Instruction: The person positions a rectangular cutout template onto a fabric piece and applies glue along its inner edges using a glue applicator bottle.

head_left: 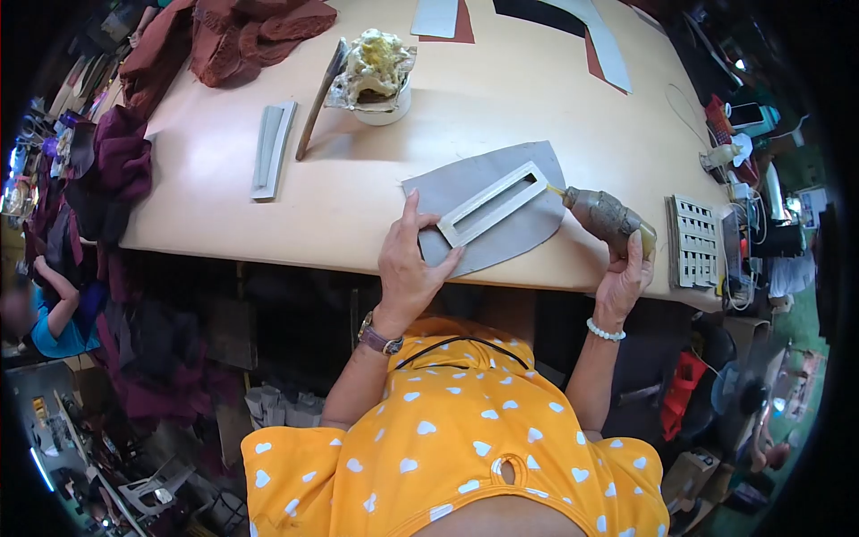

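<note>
Yellow cloth printed with white hearts is filling the near view: the wearer's top (429, 438), gathering into soft folds toward the worktop (344, 210). Beyond it, a slotted frame (499, 209) is lying aslant on a grey panel (517, 238) near the worktop's front edge, between the two hands. The left hand (412, 255) is steadying the frame's near-left end; its fingers are spreading around that corner, unclenched, with the thumb reaching over the panel's edge. The right hand's (622, 282) fingers are wrapping the base of a tilted bottle (613, 219), and its narrow yellow nozzle (556, 191) is pointing at the frame's far-right end, touching it or nearly so.

For what looks like gluing, a light, even squeeze would serve best, the tip travelling low along each rail and staying off the slot's inner edge. Steadying fingers should be keeping outside the wet path, pressing only enough to stop the frame sliding.

The frame is looking pale and stiff, a long rectangle with squared ends; the panel is lying flat and matt, its outline curving out to blunt points. Rough, brownish residue is coating the bottle. Farther back, a lumpy, yellowish crust (376, 64) is bulging over a white pot (386, 115), a dark stick (319, 103) is leaning beside it, and rust-red fabric (255, 45) is lying in thick, crumpled folds.
</note>
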The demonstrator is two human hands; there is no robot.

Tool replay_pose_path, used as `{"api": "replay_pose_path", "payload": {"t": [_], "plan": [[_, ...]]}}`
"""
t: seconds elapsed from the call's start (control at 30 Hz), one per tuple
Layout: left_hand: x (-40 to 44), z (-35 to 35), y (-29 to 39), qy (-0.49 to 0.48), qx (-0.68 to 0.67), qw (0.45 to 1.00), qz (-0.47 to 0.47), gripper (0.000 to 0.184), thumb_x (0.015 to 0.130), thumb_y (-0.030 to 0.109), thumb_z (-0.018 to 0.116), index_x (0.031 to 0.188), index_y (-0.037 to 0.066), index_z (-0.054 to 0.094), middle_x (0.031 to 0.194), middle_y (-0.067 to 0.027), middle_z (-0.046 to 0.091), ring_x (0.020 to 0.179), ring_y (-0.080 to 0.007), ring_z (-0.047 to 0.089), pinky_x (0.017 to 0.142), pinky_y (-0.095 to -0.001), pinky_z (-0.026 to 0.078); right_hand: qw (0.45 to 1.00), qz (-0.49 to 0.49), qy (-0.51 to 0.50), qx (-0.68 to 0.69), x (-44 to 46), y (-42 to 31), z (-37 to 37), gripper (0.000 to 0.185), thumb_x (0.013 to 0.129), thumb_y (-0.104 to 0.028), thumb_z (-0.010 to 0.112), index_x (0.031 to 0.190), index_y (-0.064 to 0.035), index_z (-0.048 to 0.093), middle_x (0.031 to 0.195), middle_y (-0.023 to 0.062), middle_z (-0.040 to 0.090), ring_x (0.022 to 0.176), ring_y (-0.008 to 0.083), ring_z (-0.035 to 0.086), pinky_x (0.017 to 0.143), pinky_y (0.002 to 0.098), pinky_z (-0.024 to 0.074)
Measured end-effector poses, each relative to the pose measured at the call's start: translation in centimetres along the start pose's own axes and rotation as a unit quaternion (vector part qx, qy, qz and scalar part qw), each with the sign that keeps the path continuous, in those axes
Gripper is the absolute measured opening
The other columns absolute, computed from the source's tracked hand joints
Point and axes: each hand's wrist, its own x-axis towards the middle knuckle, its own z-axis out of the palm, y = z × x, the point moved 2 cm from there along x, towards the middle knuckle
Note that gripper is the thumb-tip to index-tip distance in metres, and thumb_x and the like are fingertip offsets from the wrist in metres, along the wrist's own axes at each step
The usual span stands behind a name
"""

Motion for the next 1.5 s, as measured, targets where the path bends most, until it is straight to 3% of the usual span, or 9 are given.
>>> {"api": "replay_pose_path", "payload": {"t": [0.23,0.53,0.83,0.93,1.03,1.2,1.27,1.4,1.5], "plan": [[0.0,-0.1,0.4,-0.013,-0.008,1.000,-0.018,0.087,0.063,0.007,0.077,0.135,-0.003,0.030,0.092,-0.0087,0.061,0.095,-0.0253,0.056,0.090,-0.0352,0.043,0.998,-0.040,0.003,-0.054,0.9,1.6,-0.7,0.024,0.085,-0.013,0.063,0.105,-0.0045,0.052,0.097,0.0045,0.059,0.086,0.0128,0.059,0.074,0.0254,0.0505],[0.0,-0.1,0.3,-0.011,-0.005,1.000,-0.008,0.085,0.063,0.007,0.077,0.135,0.000,0.032,0.096,-0.0102,0.062,0.093,-0.0261,0.058,0.091,-0.0368,0.042,0.996,-0.021,-0.023,-0.078,-1.3,1.6,-0.1,0.028,0.084,-0.008,0.064,0.108,-0.0007,0.052,0.099,0.0045,0.057,0.088,0.0109,0.055,0.078,0.0245,0.0462],[0.0,-0.5,0.2,-0.029,0.007,0.999,-0.014,0.054,0.081,0.006,0.060,0.130,-0.004,0.038,0.102,-0.0131,0.061,0.100,-0.0252,0.056,0.094,-0.0353,0.040,0.985,-0.014,-0.105,-0.138,-7.8,0.2,3.2,0.036,0.081,-0.004,0.065,0.113,0.0001,0.052,0.099,0.0025,0.056,0.088,0.0076,0.053,0.077,0.0207,0.0433],[0.0,-0.4,-0.4,-0.036,-0.062,0.997,-0.039,0.054,0.084,0.002,0.053,0.134,-0.001,0.033,0.094,-0.0134,0.061,0.087,-0.0279,0.056,0.081,-0.0368,0.044,0.985,0.020,-0.125,-0.114,-9.5,0.2,4.1,0.037,0.080,-0.004,0.066,0.114,0.0000,0.051,0.098,0.0019,0.057,0.086,0.0071,0.053,0.077,0.0200,0.0435],[0.1,-0.9,0.0,-0.057,-0.107,0.989,-0.085,0.029,0.088,0.005,0.048,0.115,-0.004,0.051,0.117,-0.0165,0.056,0.111,-0.0252,0.051,0.095,-0.0359,0.037,0.985,0.127,-0.109,-0.039,-9.7,0.2,4.2,0.033,0.082,-0.006,0.063,0.112,-0.0009,0.052,0.099,0.0024,0.058,0.086,0.0085,0.056,0.076,0.0216,0.0460],[0.0,-0.5,-0.7,-0.033,-0.074,0.996,-0.043,0.043,0.085,0.004,0.052,0.126,-0.004,0.040,0.102,-0.0140,0.059,0.095,-0.0257,0.055,0.087,-0.0353,0.042,0.910,0.273,-0.015,0.310,-5.2,0.3,2.1,0.036,0.086,-0.023,0.054,0.116,-0.0029,0.051,0.112,0.0100,0.060,0.100,0.0245,0.060,0.087,0.0403,0.0501],[0.2,-0.4,-0.6,-0.028,-0.070,0.996,-0.037,0.053,0.083,0.004,0.056,0.132,-0.003,0.035,0.094,-0.0124,0.061,0.088,-0.0266,0.056,0.083,-0.0355,0.043,0.892,0.257,-0.015,0.371,-2.4,0.1,1.7,0.036,0.085,-0.019,0.054,0.116,-0.0019,0.050,0.117,0.0152,0.056,0.109,0.0287,0.056,0.097,0.0477,0.0427],[0.1,-0.4,-0.1,-0.027,-0.060,0.997,-0.038,0.060,0.077,0.003,0.063,0.131,-0.004,0.036,0.094,-0.0117,0.061,0.088,-0.0259,0.056,0.082,-0.0354,0.044,0.995,0.056,-0.014,0.087,3.0,0.6,3.1,0.027,0.085,-0.016,0.058,0.107,-0.0023,0.051,0.101,0.0104,0.060,0.089,0.0212,0.060,0.085,0.0358,0.0476],[0.0,-0.2,-0.3,-0.022,-0.046,0.998,-0.029,0.063,0.076,0.001,0.065,0.132,-0.001,0.037,0.094,-0.0111,0.062,0.087,-0.0223,0.058,0.083,-0.0329,0.044,0.988,-0.002,-0.024,-0.151,4.9,2.0,3.1,0.024,0.084,-0.013,0.062,0.103,-0.0024,0.052,0.097,0.0081,0.057,0.091,0.0163,0.056,0.082,0.0302,0.0442]]}}
